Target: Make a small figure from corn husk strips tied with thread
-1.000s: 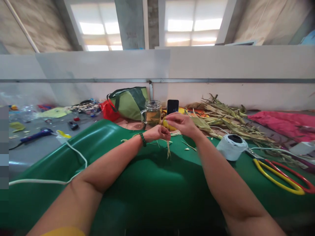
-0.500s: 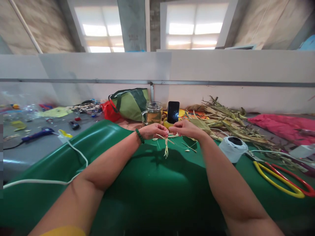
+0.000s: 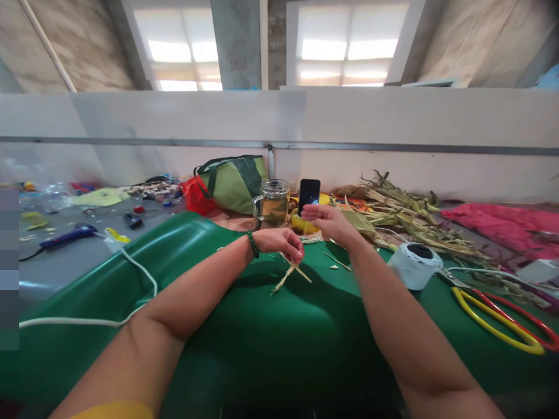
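Over the green mat [image 3: 262,343], my left hand [image 3: 282,243] is closed, its fingertips pinching a small knotted piece of dried corn husk [image 3: 289,272]. Loose husk ends stick out below those fingers, one toward the lower left and one toward the lower right. My right hand [image 3: 332,224] is raised apart from it on the right, in front of an upright phone [image 3: 309,191]. Its fingers are stretched out to the left and somewhat blurred, and no object shows in them. A green beaded bracelet [image 3: 253,244] circles my left wrist.
Behind my hands stand a glass mug [image 3: 275,203] and a green bag [image 3: 238,186]. A husk pile [image 3: 406,209] lies back right, near a white spool of thread [image 3: 414,265] and scissors with red and yellow handles [image 3: 498,320]. A glue gun [image 3: 72,234] and white cable [image 3: 87,321] are left.
My right hand has come away from the husk piece, moving up with its fingers extended. My left hand has lowered slightly, and the held husk now tilts toward the lower left.
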A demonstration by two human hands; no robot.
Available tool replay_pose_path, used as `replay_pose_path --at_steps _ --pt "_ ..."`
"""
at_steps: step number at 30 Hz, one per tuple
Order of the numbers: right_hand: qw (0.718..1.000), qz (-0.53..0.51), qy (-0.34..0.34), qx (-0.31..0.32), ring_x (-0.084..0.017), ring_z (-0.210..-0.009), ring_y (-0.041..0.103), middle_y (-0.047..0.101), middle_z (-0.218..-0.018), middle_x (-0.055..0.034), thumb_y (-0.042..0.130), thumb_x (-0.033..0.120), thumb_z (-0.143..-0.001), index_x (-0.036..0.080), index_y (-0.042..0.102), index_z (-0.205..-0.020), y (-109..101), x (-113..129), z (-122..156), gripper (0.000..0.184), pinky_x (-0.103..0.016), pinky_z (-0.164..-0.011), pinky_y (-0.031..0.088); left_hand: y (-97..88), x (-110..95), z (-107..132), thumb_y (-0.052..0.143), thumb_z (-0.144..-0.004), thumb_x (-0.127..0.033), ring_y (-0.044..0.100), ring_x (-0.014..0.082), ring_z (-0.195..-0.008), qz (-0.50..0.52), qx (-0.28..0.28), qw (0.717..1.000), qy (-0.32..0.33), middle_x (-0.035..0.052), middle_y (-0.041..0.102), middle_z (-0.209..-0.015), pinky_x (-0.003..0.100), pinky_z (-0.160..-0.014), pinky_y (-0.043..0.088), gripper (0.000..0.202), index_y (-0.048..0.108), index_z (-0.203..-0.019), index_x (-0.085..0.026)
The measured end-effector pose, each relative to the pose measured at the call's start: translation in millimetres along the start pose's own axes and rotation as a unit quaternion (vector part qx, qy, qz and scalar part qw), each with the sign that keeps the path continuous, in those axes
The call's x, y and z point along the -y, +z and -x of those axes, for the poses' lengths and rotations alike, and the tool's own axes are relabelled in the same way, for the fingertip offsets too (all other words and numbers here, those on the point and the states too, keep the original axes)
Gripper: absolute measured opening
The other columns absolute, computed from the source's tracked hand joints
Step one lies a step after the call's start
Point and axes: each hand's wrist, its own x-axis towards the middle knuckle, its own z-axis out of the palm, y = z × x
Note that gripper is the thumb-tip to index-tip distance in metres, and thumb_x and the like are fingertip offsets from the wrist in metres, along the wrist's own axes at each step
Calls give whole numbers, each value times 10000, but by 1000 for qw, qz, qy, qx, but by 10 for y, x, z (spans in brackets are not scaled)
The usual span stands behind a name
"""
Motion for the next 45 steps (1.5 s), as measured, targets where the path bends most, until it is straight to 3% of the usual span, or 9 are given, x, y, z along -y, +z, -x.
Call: replay_pose_path --at_steps 4,8,12,21,27,31,34,40,45 --pt "977 176 0 -120 -181 -696 579 653 -775 -64 608 251 -696 153 674 -1025 -80 18 3 349 -296 -662 445 -13 -6 2 872 -500 -344 568 64 -589 92 -40 994 47 9 661 -659 189 -607 429 361 665 -675 -106" --pt "982 185 10 -37 -128 -516 449 511 -505 -14 564 491 -762 143 657 -607 -173 135 79 392 -263 -505 322 -78 -28 22 870 -510 -331 550 54 -583 149 -90 982 76 4 643 -656 188 -595 409 357 660 -682 -99" --pt "991 113 -14 73 -97 -498 374 499 -506 10 646 553 -662 147 710 -644 -60 160 99 411 -251 -471 244 -83 -50 27 868 -506 -273 575 76 -624 152 -131 977 78 15 657 -676 218 -654 425 324 671 -696 -99" --pt "992 118 -24 33 -89 -489 370 477 -489 21 593 444 -679 138 642 -619 72 107 40 315 -237 -470 260 -21 -90 34 849 -534 -236 571 76 -622 130 -159 974 90 17 663 -660 226 -662 422 265 674 -677 -98" --pt "997 -56 56 12 -56 -408 338 505 -547 40 592 420 -703 181 513 -708 -19 171 93 251 -213 -403 257 -44 -74 33 863 -517 -264 573 74 -617 125 -137 980 76 13 660 -660 219 -646 429 298 656 -656 -100" --pt "984 -91 89 127 -82 -528 505 668 -834 -35 757 322 -584 192 524 -939 -63 184 135 445 -191 -417 328 -71 -79 48 867 -515 -295 577 75 -613 138 -134 978 76 15 660 -664 212 -633 433 327 670 -687 -99" --pt "978 -79 104 160 -93 -514 531 651 -695 -4 784 286 -553 176 531 -932 -78 176 137 468 -197 -448 374 -88 -81 62 862 -528 -284 578 73 -614 135 -124 981 69 17 665 -673 210 -633 431 308 680 -696 -101" --pt "991 -126 38 31 -121 -554 578 606 -619 25 771 340 -558 182 519 -770 -34 60 63 365 -258 -568 476 -30 -55 50 863 -524 -289 586 77 -610 82 -28 995 46 13 674 -653 212 -649 438 290 684 -671 -115" --pt "995 17 -94 6 -176 -759 612 638 -792 -40 655 281 -649 185 593 -720 229 -48 -9 134 -318 -709 497 62 -29 6 877 -485 -357 600 87 -625 77 12 996 40 16 677 -654 215 -655 443 366 683 -679 -115"
